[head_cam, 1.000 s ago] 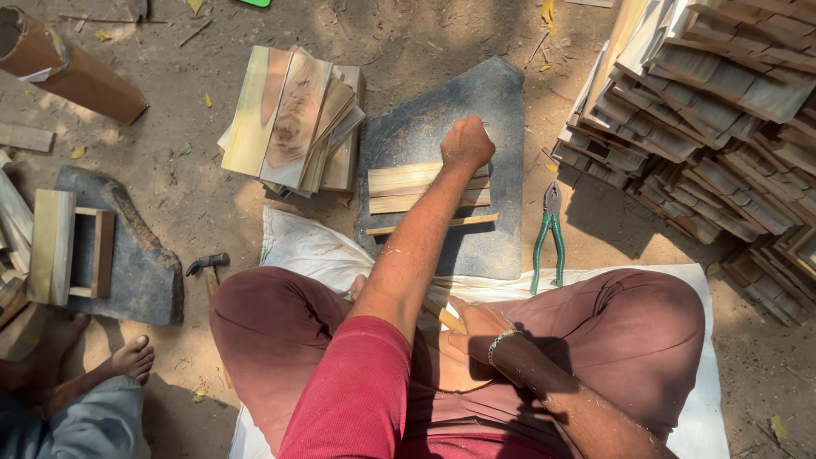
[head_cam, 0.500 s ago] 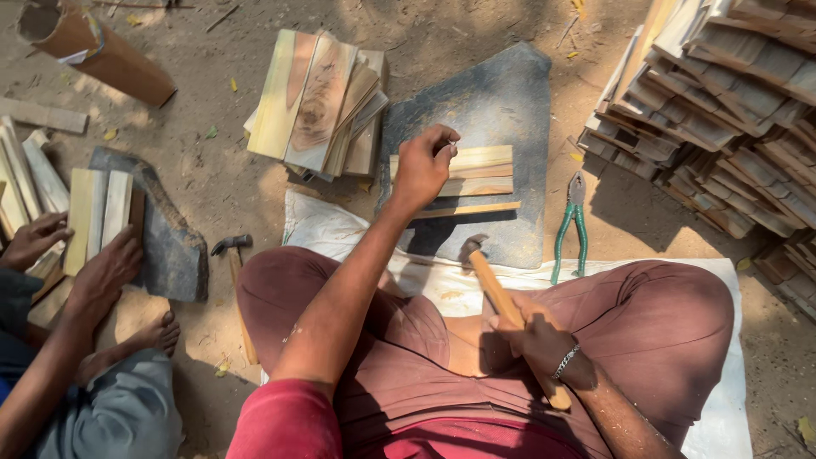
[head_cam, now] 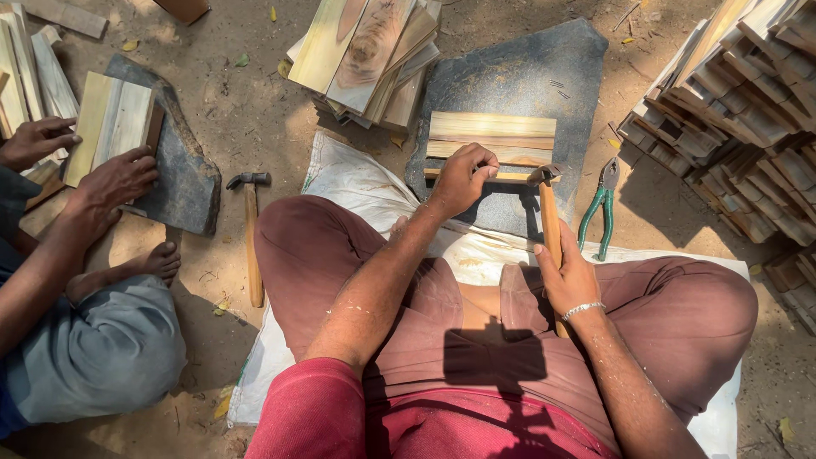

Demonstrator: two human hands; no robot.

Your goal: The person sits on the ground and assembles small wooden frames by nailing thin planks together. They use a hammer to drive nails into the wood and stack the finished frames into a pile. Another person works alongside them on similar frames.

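I sit cross-legged on a white sack [head_cam: 357, 183]. A small panel of pale wooden slats [head_cam: 491, 136] lies on a dark flat stone [head_cam: 527, 76] before me. My left hand [head_cam: 461, 179] pinches something tiny at the panel's near edge; what it is cannot be made out. My right hand [head_cam: 568, 276] grips the wooden handle of a hammer [head_cam: 548, 212], whose metal head rests at the panel's near right corner, next to my left fingers.
Green-handled pliers [head_cam: 599, 208] lie right of the stone. A second hammer [head_cam: 251, 234] lies on the dirt at my left. Slat piles stand ahead [head_cam: 365, 51] and at right [head_cam: 739, 102]. A seated person's hands [head_cam: 119, 178] press another slat panel on a stone [head_cam: 183, 170].
My right hand has brought the hammer forward from my lap until its head sits at the panel's edge. My left hand stays at the panel. The view has tilted and shifted right.
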